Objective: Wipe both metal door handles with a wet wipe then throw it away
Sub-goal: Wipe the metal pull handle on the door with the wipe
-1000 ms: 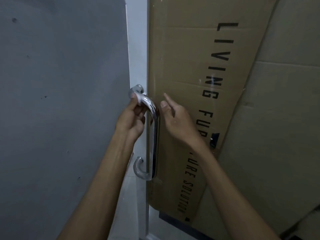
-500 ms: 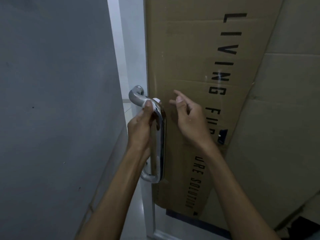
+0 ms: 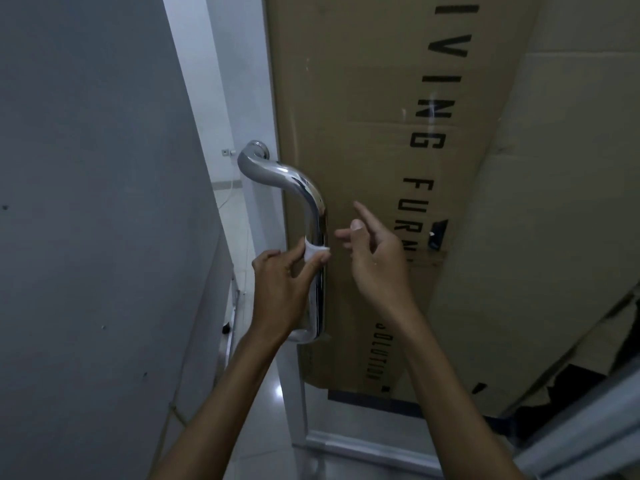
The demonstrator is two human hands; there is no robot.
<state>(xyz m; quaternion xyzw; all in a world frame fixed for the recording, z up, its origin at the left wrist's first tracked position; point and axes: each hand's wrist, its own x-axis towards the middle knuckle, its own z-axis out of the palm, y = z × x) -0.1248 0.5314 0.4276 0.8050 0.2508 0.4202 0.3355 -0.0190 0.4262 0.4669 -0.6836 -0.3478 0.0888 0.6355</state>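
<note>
A curved chrome door handle is fixed to the edge of a glass door. My left hand grips the handle's vertical bar about halfway down, pinching a white wet wipe round the metal. My right hand hovers just right of the bar with fingers spread and relaxed, holding nothing and not touching the handle. Only this one handle shows; the handle's lower bend is partly hidden behind my left wrist.
A grey wall fills the left side. Large brown cardboard sheets with black lettering lean behind the glass door. A pale tiled floor shows through the gap between wall and door. The door's metal bottom frame runs below.
My left hand has slid the wipe from the top bend down to the middle of the vertical bar. The door gap has widened and my right hand stayed beside the handle.
</note>
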